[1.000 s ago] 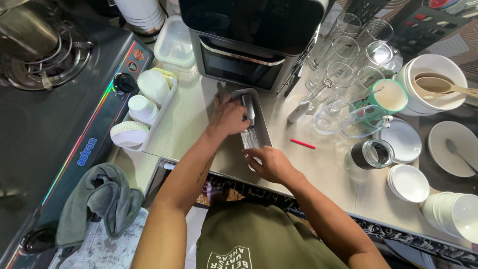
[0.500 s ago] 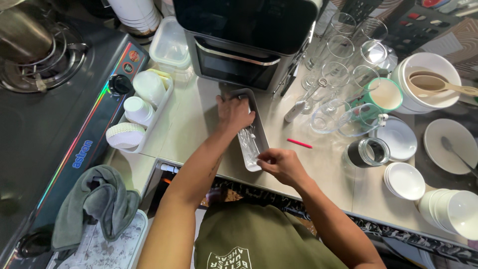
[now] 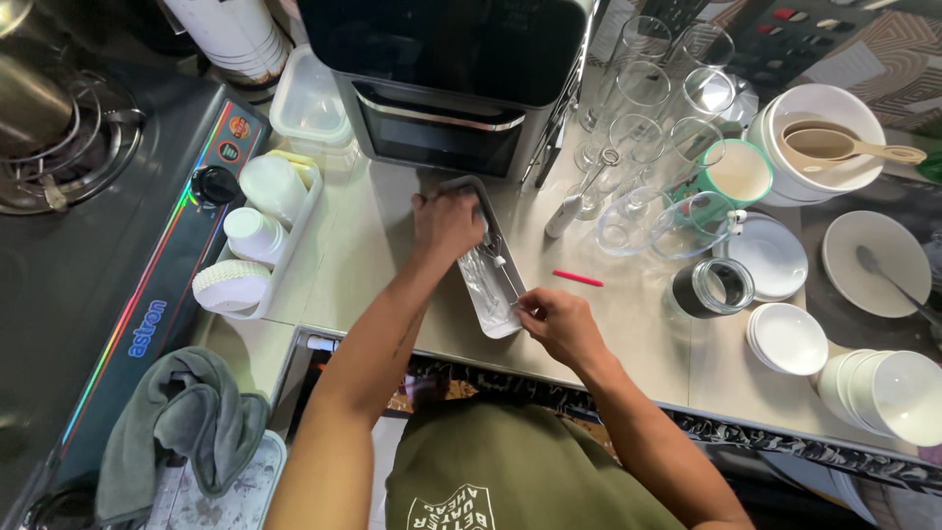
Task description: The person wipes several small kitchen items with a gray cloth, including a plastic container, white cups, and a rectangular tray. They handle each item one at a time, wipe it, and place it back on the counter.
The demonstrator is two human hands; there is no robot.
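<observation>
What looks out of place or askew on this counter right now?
The narrow metal tray sits slanted, its near end at the counter edge under the right hand. A red stick lies loose beside it. No spills.

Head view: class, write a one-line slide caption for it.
Left hand and right hand at a narrow metal tray of utensils, before a countertop oven.

A blue printed label (image 3: 143, 328) runs along the black stove's front edge, beside its rainbow stripe (image 3: 147, 275) and two round red stickers (image 3: 234, 138).
</observation>
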